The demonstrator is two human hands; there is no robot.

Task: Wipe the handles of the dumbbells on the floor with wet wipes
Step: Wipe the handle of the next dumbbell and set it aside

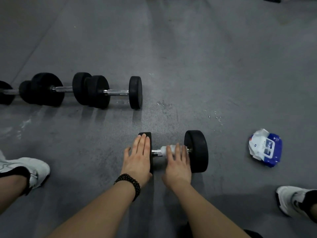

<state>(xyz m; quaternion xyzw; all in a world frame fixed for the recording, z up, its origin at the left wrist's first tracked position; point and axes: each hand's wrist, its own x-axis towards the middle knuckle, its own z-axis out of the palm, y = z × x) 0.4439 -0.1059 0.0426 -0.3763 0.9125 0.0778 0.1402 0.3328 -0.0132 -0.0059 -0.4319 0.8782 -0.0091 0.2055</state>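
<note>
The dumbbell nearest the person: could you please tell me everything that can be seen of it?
The nearest dumbbell lies on its side on the grey floor, apart from the row further back. It has two round black matte end weights and a shiny metal handle. The left hand rests flat on the left weight. The right hand presses a white wet wipe around the handle, leaving only a short bare stretch at its left end.

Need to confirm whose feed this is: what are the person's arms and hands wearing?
Both forearms are bare, no sleeves and no gloves. The left hand has a dark beaded bracelet wound in several loops round its wrist. The right hand wears nothing.
</note>
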